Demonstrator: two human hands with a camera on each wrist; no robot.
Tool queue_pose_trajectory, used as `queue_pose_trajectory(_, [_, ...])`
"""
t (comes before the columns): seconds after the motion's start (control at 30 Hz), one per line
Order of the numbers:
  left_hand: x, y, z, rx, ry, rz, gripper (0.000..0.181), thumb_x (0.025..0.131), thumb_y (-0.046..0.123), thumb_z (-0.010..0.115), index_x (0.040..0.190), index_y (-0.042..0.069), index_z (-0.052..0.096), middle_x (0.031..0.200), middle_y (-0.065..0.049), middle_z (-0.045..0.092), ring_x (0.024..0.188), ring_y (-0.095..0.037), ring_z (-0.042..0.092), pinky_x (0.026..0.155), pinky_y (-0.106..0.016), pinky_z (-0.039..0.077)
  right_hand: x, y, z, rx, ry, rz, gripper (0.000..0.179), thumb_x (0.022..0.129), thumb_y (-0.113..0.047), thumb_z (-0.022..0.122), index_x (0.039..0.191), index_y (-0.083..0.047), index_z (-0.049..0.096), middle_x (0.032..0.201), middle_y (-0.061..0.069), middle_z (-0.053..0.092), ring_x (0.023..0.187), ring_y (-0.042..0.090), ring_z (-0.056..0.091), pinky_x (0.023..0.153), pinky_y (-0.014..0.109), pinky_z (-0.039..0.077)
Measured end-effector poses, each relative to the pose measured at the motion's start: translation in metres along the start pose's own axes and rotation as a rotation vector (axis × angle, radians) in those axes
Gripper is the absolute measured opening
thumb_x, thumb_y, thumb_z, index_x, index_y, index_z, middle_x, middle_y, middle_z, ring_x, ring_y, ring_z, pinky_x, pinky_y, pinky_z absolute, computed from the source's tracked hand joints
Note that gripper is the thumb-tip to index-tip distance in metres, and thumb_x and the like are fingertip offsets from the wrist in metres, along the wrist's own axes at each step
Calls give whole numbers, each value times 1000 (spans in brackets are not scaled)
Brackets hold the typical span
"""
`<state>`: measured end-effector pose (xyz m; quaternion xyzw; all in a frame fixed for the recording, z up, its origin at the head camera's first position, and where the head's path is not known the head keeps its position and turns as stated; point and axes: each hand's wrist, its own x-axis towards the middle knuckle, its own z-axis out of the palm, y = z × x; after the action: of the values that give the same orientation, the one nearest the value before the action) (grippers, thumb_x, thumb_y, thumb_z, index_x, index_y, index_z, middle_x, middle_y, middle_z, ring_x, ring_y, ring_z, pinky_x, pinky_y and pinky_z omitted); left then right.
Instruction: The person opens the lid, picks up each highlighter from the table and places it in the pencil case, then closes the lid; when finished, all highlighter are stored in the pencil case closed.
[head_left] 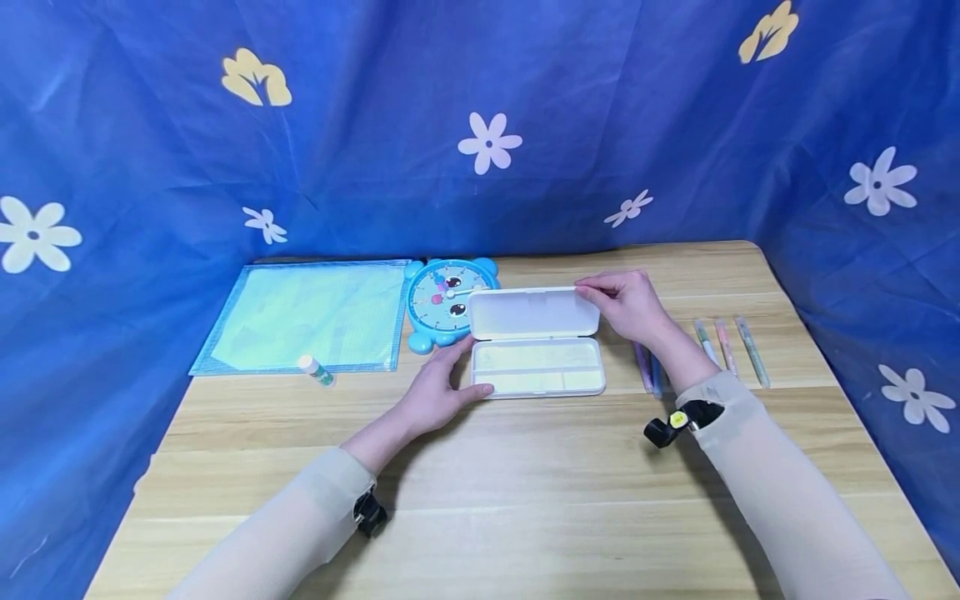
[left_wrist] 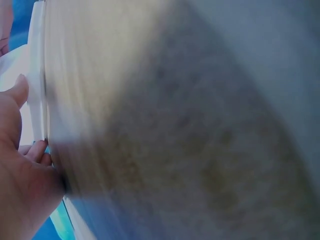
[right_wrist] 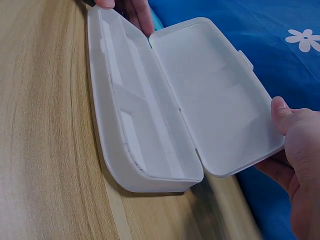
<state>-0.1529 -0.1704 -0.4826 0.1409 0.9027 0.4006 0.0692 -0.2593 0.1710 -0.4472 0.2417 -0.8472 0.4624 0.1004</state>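
A white plastic pencil case [head_left: 537,357] lies on the wooden table with its lid [right_wrist: 215,95] raised on the hinge. Inside the base are low dividers [right_wrist: 127,97], and its compartments hold nothing. My left hand [head_left: 438,392] grips the case's left end, thumb at the front corner and fingers behind; the left wrist view catches this hand [left_wrist: 25,175] at its edge, beside a blurred surface. Up at the lid's right corner, my right hand [head_left: 628,307] pinches the lid between thumb and fingers. The right wrist view has the right thumb [right_wrist: 281,112] on the lid's inner face.
Behind the case's left end lies a blue toy clock [head_left: 435,312]. Further left is a light blue mesh pouch [head_left: 315,312], with a glue stick [head_left: 317,370] at its front edge. Several pens [head_left: 752,350] lie on the right, some partly behind the right forearm. A blue curtain [head_left: 375,167] surrounds the table.
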Motion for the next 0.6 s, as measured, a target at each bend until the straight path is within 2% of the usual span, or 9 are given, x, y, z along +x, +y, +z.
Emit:
queue_pose_trajectory(0.17, [-1,2,0,42,12,7,102,92,36,86,167,4,26,165,-16,41,154,-32,32,126,-48,23,0,-1,-1,3,-7,13,16,100,-13,76,110,-2,84,105,12,80,92,24,76,74,17,55])
queue_pose_trajectory(0.3, [-2,5,-1,86,14,1,105,92,38,85,169,7,20,167,-16,38,155,-32,30,126,-48,24,1,-2,-1,-2,-12,19,17,101,-13,75,111,-1,83,105,12,80,93,24,76,75,17,55])
queue_pose_trajectory(0.43, [-3,9,-3,138,-18,5,107,95,41,82,170,7,14,171,-17,28,156,-34,28,125,-48,25,1,-2,-1,-8,-18,31,17,101,-12,74,111,-1,83,106,12,80,94,23,76,76,17,55])
queue_pose_trajectory(0.6, [-3,13,-4,220,-64,45,108,99,43,75,170,4,4,173,-19,22,156,-33,28,125,-45,26,2,-3,-1,-8,-22,34,17,101,-10,74,112,0,83,106,12,80,94,23,76,76,17,55])
